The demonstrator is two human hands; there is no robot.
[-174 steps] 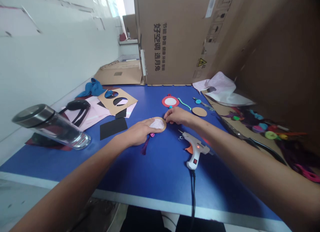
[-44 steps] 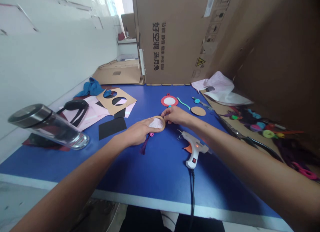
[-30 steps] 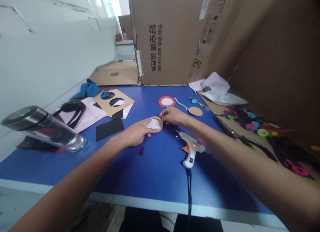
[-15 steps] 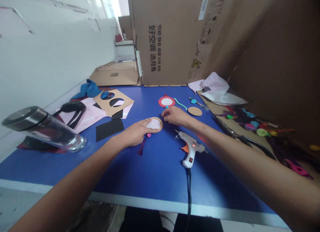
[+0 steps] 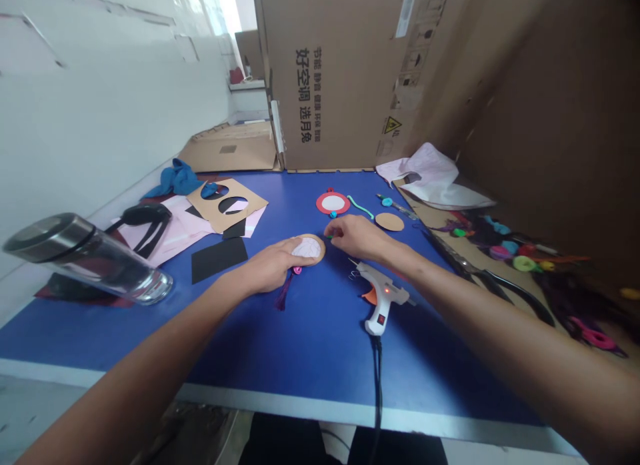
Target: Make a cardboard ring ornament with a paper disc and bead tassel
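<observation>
Your left hand [image 5: 273,263] has its fingers holding the round disc [image 5: 307,246] on the desk [image 5: 290,358]. Right hand [image 5: 359,237] is just right of it, fingers curled, can't tell if they're pinching anything.

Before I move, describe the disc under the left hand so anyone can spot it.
On the blue table, look between the clear bottle and the white glue gun. The disc lies partly under the left hand, a purple tassel by its near edge. Its brown rim around a pale middle sets it apart from the red-rimmed disc and plain brown disc.
</observation>
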